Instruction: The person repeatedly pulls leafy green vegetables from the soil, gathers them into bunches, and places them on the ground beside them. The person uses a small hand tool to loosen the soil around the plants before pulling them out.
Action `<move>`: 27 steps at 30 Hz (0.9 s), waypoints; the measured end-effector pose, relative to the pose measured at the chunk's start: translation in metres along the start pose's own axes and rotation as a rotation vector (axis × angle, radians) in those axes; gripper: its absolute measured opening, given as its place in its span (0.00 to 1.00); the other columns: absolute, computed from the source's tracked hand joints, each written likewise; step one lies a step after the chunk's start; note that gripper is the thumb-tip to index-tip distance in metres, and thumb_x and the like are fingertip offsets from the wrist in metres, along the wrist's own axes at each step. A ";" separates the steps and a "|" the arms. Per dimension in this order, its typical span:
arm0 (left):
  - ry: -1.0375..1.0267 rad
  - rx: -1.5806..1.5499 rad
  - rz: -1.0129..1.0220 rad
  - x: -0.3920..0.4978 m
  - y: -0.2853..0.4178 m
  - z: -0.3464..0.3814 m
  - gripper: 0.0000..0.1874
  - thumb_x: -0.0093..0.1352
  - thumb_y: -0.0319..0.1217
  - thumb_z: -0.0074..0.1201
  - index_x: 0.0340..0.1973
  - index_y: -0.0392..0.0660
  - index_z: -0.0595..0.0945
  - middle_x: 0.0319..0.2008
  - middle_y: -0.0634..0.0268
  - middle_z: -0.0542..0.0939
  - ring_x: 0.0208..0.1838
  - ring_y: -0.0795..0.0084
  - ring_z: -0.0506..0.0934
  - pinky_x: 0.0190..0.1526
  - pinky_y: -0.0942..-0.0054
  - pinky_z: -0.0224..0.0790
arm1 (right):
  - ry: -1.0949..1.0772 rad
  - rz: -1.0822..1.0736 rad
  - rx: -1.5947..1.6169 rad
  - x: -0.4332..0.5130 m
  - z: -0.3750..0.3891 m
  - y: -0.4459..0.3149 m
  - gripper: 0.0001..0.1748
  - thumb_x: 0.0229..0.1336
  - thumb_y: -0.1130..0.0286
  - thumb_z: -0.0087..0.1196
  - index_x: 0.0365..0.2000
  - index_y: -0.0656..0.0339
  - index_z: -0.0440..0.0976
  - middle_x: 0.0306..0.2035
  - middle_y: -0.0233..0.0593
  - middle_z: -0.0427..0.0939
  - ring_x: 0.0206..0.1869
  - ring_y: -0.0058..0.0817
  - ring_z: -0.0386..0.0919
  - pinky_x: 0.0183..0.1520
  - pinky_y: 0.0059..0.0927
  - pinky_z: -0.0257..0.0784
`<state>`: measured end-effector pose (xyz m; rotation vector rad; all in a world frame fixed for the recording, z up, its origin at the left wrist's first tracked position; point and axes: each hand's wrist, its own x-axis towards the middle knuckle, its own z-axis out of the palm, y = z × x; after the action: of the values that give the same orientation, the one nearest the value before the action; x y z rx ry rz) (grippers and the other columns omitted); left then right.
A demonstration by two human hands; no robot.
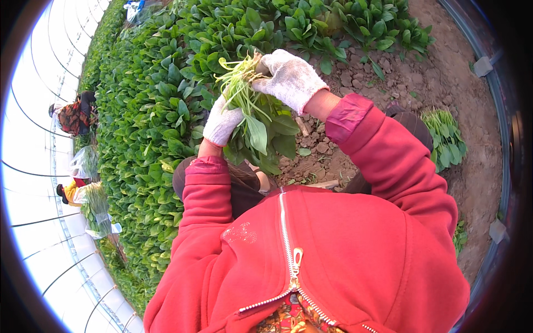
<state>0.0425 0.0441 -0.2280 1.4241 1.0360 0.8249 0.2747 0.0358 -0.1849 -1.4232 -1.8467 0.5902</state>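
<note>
In my left hand (222, 123), which wears a white knit glove, is a bunch of spinach-like leafy greens (266, 131). Its pale stems and root ends point up and away from me, while the broad leaves hang down toward my lap. My right hand (289, 79), in a soiled white glove, pinches the bunch at the root ends with thumb and fingers. The leaves partly cover the left hand's fingers. Below the bunch lies crumbly bare soil (322, 147) with loose leaves and a short wooden piece (302, 127).
Dense rows of growing greens (141, 137) fill the left and far side. A gathered pile of greens (445, 139) lies on the dirt at right, near a pale-blue rail (504, 137). Two people work at far left beside clear bags (95, 208). A wooden stick (325, 185) lies before my lap.
</note>
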 end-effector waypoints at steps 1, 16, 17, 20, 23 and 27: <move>-0.001 -0.028 -0.053 0.000 -0.001 -0.001 0.32 0.66 0.20 0.63 0.67 0.41 0.74 0.59 0.65 0.81 0.58 0.74 0.78 0.62 0.73 0.69 | 0.027 -0.017 -0.011 0.000 0.002 0.000 0.20 0.55 0.51 0.64 0.37 0.59 0.83 0.41 0.53 0.82 0.46 0.50 0.81 0.51 0.45 0.77; 0.040 -0.029 -0.067 -0.003 -0.023 -0.030 0.30 0.63 0.20 0.65 0.62 0.42 0.78 0.50 0.66 0.84 0.48 0.73 0.81 0.52 0.71 0.76 | -0.300 0.204 0.750 0.015 -0.082 0.009 0.14 0.65 0.60 0.62 0.42 0.60 0.81 0.28 0.29 0.79 0.28 0.20 0.75 0.31 0.26 0.70; 0.005 -0.092 0.005 -0.003 -0.025 -0.033 0.28 0.64 0.22 0.65 0.61 0.41 0.78 0.49 0.66 0.83 0.47 0.73 0.81 0.50 0.71 0.76 | -0.304 0.075 0.362 0.016 -0.093 0.013 0.16 0.67 0.58 0.59 0.43 0.61 0.81 0.32 0.35 0.81 0.34 0.27 0.79 0.36 0.31 0.74; 0.028 0.009 -0.127 -0.001 -0.028 -0.041 0.27 0.64 0.23 0.64 0.60 0.41 0.78 0.49 0.67 0.83 0.47 0.75 0.80 0.48 0.74 0.76 | -0.095 0.079 -0.657 0.015 -0.089 0.016 0.22 0.67 0.49 0.52 0.42 0.58 0.83 0.42 0.49 0.82 0.51 0.46 0.82 0.54 0.44 0.78; -0.014 -0.048 -0.020 0.003 -0.035 -0.041 0.26 0.65 0.23 0.64 0.59 0.41 0.78 0.48 0.67 0.83 0.44 0.77 0.80 0.45 0.76 0.75 | -0.033 -0.029 -0.335 0.007 -0.069 0.013 0.18 0.63 0.56 0.56 0.38 0.61 0.81 0.40 0.49 0.82 0.46 0.47 0.82 0.53 0.44 0.78; 0.008 -0.157 -0.081 0.009 -0.039 -0.040 0.24 0.66 0.21 0.62 0.58 0.41 0.79 0.47 0.66 0.84 0.43 0.75 0.81 0.46 0.74 0.77 | -0.108 -0.168 -0.051 -0.008 -0.037 -0.004 0.19 0.59 0.53 0.61 0.38 0.60 0.81 0.40 0.46 0.82 0.47 0.44 0.81 0.53 0.41 0.76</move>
<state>0.0033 0.0667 -0.2628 1.2400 1.0060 0.8343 0.3016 0.0243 -0.1605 -1.2743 -2.0559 0.5487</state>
